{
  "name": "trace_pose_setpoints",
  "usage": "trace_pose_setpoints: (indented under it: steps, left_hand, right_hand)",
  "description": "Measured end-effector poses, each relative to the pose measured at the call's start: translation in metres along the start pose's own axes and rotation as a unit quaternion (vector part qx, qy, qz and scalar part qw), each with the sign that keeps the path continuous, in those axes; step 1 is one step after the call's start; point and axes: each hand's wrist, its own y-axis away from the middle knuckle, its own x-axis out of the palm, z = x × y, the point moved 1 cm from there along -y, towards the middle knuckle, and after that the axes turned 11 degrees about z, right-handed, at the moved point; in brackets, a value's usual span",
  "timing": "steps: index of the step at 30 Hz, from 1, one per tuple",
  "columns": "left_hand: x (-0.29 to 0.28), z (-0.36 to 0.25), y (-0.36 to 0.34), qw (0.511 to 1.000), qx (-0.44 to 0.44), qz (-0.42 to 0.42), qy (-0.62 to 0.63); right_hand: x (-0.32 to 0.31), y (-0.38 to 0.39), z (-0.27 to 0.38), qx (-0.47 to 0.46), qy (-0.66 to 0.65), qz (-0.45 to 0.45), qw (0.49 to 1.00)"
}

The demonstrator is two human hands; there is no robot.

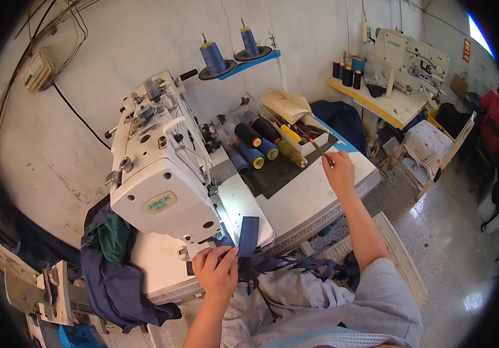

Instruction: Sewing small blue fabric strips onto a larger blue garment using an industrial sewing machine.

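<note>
Fabric point(249, 235) lies against the left fingers point(227, 261).

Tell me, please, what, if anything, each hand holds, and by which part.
Right hand: a slender dark tool, by its near end. Left hand: touching navy fabric; grip unclear.

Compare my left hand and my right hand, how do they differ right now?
The left hand has its fingers stretched forward at the edge of a dark blue fabric piece, while the right hand is curled around a slim dark tool. The left hand is close to the sewing machine; the right hand is reached out farther off to the right. Both hands are bare.
</note>
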Motion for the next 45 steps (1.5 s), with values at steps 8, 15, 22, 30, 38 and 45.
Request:
trace_pose_setpoints:
  steps: [8,15,22,30,38,45]
  left_hand:
    - [-0.002,-0.001,0.008,1.000,0.015,-0.015,-0.017]
    - [0.000,0.002,0.004,0.999,0.019,-0.026,-0.014]
    - [-0.001,-0.002,-0.005,0.998,0.047,-0.025,0.016]
    - [-0.029,-0.010,0.019,0.990,0.075,-0.040,0.117]
    - [-0.038,-0.004,0.027,0.993,0.010,-0.020,0.116]
    - [-0.040,-0.001,0.015,0.997,-0.050,-0.013,0.061]
  right_hand:
    - [0.065,-0.094,-0.035,0.021,0.177,0.123,0.976]
    - [0.025,-0.039,0.028,-0.036,0.031,0.073,0.996]
    - [-0.023,0.150,0.145,-0.212,-0.258,0.278,0.901]
    - [0.006,0.205,0.175,-0.083,-0.399,0.216,0.887]
    - [-0.011,0.165,0.202,-0.230,-0.186,0.209,0.932]
    - [-0.007,0.143,0.220,-0.238,-0.138,0.242,0.930]
